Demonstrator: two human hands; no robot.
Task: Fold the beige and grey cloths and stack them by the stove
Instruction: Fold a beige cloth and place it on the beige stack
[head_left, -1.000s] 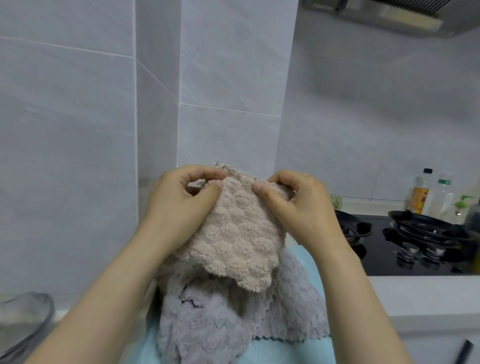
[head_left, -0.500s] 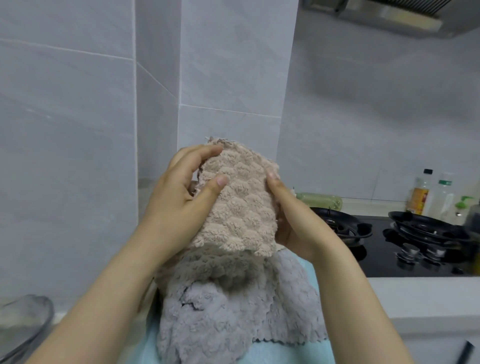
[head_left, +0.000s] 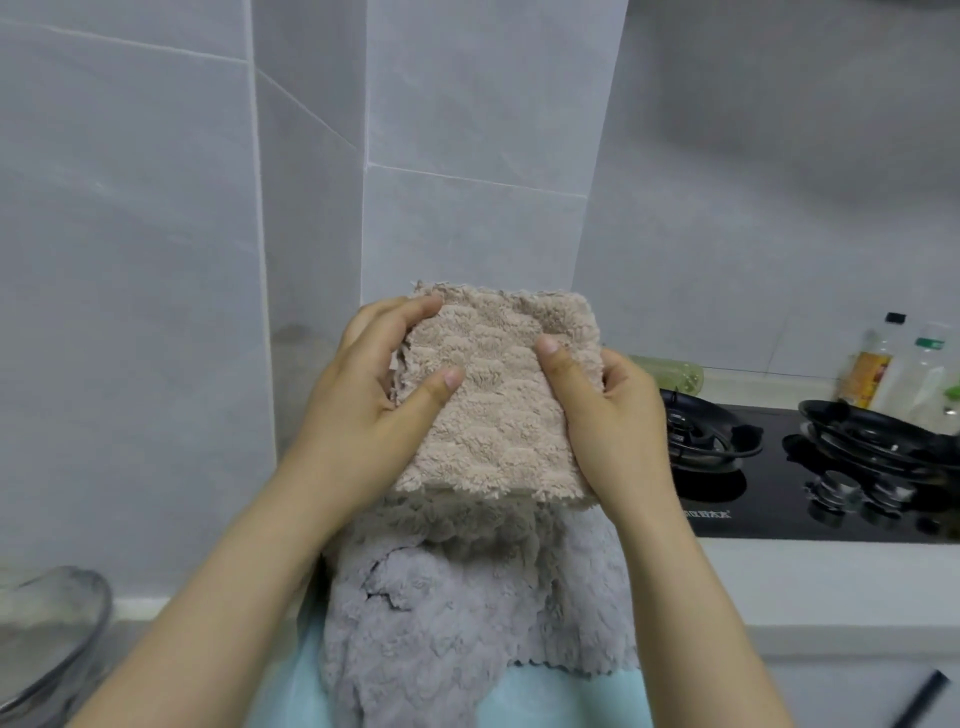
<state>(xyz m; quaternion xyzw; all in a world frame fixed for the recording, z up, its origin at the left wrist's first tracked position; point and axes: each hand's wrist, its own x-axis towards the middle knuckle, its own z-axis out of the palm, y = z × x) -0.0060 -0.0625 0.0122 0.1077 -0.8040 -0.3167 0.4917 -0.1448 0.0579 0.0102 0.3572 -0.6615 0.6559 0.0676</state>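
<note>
Since half a second ago, the fluffy beige textured cloth (head_left: 493, 405) has gone from a narrow upright bundle to a flatter, wider folded rectangle, and the right hand (head_left: 613, 431) has slid out to its right edge. Both hands are grasping it now. The left hand (head_left: 363, 410) has its thumb pressed on top and its fingers curled round the left edge, and the right has its thumb on top with its fingers tucked under. It's held right over the crumpled grey fluffy cloth (head_left: 467, 613), though I can't tell if they're touching. The grey one lies unfolded on a pale blue cloth (head_left: 545, 696) on the white surface (head_left: 805, 587), just left of the black glass gas stove (head_left: 769, 499). A clear glass bowl (head_left: 47, 634) sits far left.
</note>
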